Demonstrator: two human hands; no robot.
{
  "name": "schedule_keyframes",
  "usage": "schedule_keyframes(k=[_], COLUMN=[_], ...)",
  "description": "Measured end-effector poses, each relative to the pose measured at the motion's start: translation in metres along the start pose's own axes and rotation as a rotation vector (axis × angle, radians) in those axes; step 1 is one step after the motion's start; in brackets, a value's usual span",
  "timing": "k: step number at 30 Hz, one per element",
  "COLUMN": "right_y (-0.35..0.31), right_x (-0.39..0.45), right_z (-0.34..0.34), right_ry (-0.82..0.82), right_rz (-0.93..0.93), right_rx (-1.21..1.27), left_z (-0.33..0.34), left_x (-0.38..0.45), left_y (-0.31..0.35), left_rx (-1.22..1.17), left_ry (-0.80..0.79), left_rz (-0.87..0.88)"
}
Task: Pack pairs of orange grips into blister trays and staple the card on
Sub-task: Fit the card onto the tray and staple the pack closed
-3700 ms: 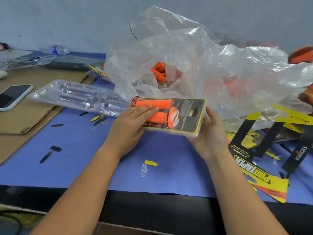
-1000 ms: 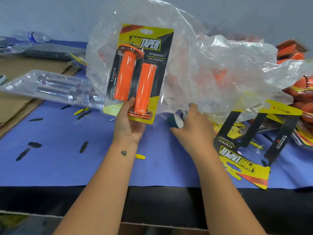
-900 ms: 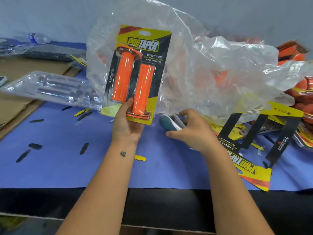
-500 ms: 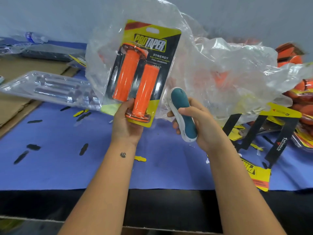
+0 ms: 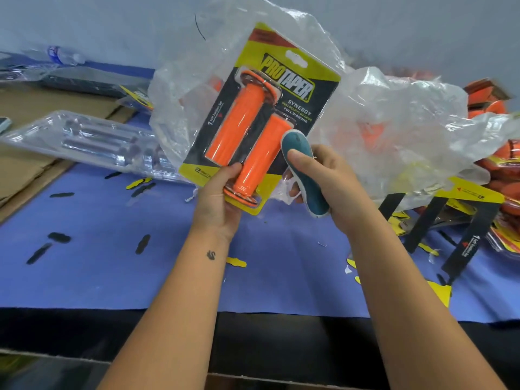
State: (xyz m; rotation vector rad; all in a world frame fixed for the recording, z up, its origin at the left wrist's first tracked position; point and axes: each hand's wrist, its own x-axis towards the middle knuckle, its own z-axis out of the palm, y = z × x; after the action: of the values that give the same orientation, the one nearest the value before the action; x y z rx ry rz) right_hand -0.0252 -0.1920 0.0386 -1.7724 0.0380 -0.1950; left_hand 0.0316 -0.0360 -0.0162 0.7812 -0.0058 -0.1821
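The left hand (image 5: 218,205) grips the filled blister pack (image 5: 261,116) by its bottom edge, upright and tilted toward one o'clock above the counter (image 5: 112,263), so the right hand (image 5: 327,178), fingers wrapped round the teal stapler (image 5: 302,170), can reach its right edge.

Open blue mat (image 5: 281,266) at lower centre — only small cut-out scraps (image 5: 143,243). Left blocked by clear trays (image 5: 92,139); behind, crumpled plastic bag (image 5: 394,122); right edge crowded with cards (image 5: 467,220) and packed grips (image 5: 506,161).
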Motion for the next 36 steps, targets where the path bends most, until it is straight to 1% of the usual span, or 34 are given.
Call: schedule_keyframes(k=[3, 8, 15, 23, 30, 36], right_y=[0.002, 0.011, 0.018, 0.022, 0.028, 0.032], right_x=[-0.003, -0.010, -0.008, -0.007, -0.008, -0.011], right_z=[0.003, 0.017, 0.023, 0.024, 0.027, 0.027], right_ry=[-0.087, -0.233, -0.287, -0.310, -0.280, -0.257], right_rz=[0.033, 0.099, 0.121, 0.151, 0.180, 0.173], right_rx=[-0.079, -0.128, -0.153, -0.166, -0.139, -0.085], left_z=[-0.001, -0.005, -0.004, -0.005, -0.004, -0.004], left_x=[0.001, 0.003, 0.001, 0.002, 0.001, 0.004], left_y=[-0.001, -0.001, 0.002, 0.002, 0.002, 0.004], left_rx=[-0.009, -0.056, -0.035, -0.003, 0.008, 0.020], left_ry=[0.007, -0.005, -0.007, 0.012, 0.039, 0.030], left_rz=[0.010, -0.026, -0.055, -0.085, -0.085, -0.096])
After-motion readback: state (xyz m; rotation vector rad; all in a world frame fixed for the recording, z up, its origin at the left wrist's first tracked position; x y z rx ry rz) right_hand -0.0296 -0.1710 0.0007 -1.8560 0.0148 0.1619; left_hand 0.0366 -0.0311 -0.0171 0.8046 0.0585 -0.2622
